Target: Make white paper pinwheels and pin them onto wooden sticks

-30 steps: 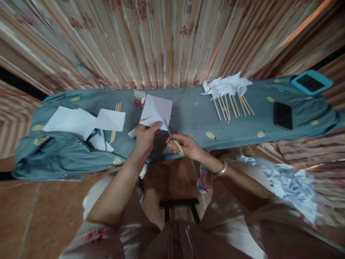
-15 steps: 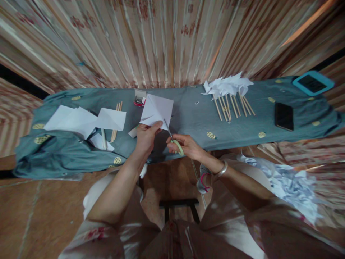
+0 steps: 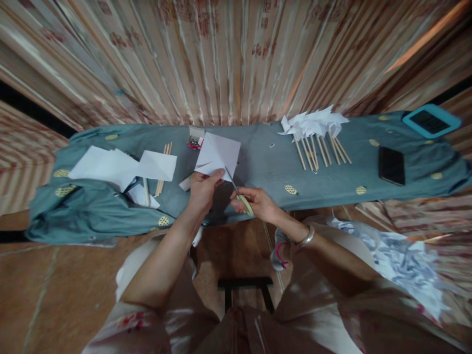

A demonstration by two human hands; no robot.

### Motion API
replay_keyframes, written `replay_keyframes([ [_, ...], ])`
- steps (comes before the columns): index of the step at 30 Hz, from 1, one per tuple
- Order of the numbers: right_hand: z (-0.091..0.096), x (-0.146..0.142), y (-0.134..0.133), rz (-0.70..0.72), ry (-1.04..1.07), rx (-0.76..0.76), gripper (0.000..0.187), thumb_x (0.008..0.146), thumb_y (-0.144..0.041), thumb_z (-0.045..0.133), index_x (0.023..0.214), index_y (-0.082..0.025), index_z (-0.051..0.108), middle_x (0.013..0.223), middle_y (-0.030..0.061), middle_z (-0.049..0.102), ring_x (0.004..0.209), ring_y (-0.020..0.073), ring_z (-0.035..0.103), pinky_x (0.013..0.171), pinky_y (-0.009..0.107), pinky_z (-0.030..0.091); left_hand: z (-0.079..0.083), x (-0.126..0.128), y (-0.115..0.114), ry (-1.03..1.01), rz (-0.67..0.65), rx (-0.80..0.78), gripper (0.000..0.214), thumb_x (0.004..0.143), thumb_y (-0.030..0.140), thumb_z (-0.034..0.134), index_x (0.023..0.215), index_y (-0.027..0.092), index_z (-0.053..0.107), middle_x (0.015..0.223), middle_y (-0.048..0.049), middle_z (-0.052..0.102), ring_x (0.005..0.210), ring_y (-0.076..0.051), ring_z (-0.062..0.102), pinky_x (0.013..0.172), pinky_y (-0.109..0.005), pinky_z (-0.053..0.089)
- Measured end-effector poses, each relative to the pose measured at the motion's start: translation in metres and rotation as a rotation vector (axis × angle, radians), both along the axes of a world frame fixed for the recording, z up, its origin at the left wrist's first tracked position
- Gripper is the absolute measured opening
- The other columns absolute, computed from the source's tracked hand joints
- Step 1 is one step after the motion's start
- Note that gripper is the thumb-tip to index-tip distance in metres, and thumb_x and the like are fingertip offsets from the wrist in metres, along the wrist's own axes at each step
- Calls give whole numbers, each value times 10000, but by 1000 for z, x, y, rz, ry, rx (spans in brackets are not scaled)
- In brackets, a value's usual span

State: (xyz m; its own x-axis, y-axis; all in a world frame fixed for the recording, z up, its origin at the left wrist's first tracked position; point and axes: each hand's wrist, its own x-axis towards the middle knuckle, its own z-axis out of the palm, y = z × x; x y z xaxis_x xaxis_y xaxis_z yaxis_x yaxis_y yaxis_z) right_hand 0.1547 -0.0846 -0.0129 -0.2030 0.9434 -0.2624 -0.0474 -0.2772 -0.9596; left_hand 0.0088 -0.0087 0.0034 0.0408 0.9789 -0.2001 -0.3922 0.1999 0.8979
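Observation:
A square sheet of white paper point(image 3: 223, 150) is pinched at its near edge by my left hand point(image 3: 203, 189), thumb on top. Creases run across it, and a slit shows near its left corner. My right hand point(image 3: 258, 201) is closed on the light green handles of a pair of scissors point(image 3: 244, 202). The blades reach into the paper's near right part, close to my left thumb. Just behind the paper's left corner stands a small open box of metal pins point(image 3: 194, 141). A small pale piece point(image 3: 185, 184) lies by my left hand.
White sheets point(image 3: 105, 167), wooden sticks point(image 3: 164, 169) and a white rod point(image 3: 146, 191) lie left on the cloth-covered table point(image 3: 258, 167). Paper pinwheels on sticks point(image 3: 315, 128), a black phone point(image 3: 391, 165) and a blue-framed device point(image 3: 431, 121) are right. Paper scraps point(image 3: 401, 265) are heaped lower right.
The whole view has shifted slightly, moving the table's things a little right and down. Both hands keep their hold, and the scissors still sit in the paper at about the same place.

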Motion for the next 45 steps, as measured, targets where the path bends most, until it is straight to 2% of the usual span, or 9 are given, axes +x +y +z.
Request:
replay_keyframes([
  [14,-5,-1,1,-40,-16,-2,413,583,-504,864,782,-194,677,593,-51,609,535,86,582,525,205,467,0,-3,0,13,-5,11,337,454,268,892,691,151,682,690,6,696,600,-110,612,594,-221,488],
  [19,-8,1,1,-40,-20,8,421,604,-515,851,813,-194,675,617,-49,618,538,89,586,533,214,477,0,-1,0,17,-13,15,331,439,269,888,662,154,671,671,8,687,596,-119,608,591,-230,491],
  [27,-3,2,2,-30,-65,31,431,608,-536,843,807,-190,680,583,-48,598,553,99,588,532,211,460,0,2,-3,32,-24,3,320,423,258,884,632,155,665,612,23,660,548,-105,570,541,-214,455],
  [34,-9,2,3,-40,-70,49,419,626,-541,830,792,-189,675,588,-46,609,531,93,578,518,207,460,0,0,-2,34,-30,4,333,417,269,893,622,156,656,619,29,662,546,-102,576,556,-222,459],
  [45,-4,1,3,-48,-62,29,434,606,-551,838,770,-188,663,578,-51,578,538,101,586,515,212,455,-3,2,-5,28,-35,-4,349,428,234,878,690,157,661,635,29,673,549,-102,577,556,-219,464],
])
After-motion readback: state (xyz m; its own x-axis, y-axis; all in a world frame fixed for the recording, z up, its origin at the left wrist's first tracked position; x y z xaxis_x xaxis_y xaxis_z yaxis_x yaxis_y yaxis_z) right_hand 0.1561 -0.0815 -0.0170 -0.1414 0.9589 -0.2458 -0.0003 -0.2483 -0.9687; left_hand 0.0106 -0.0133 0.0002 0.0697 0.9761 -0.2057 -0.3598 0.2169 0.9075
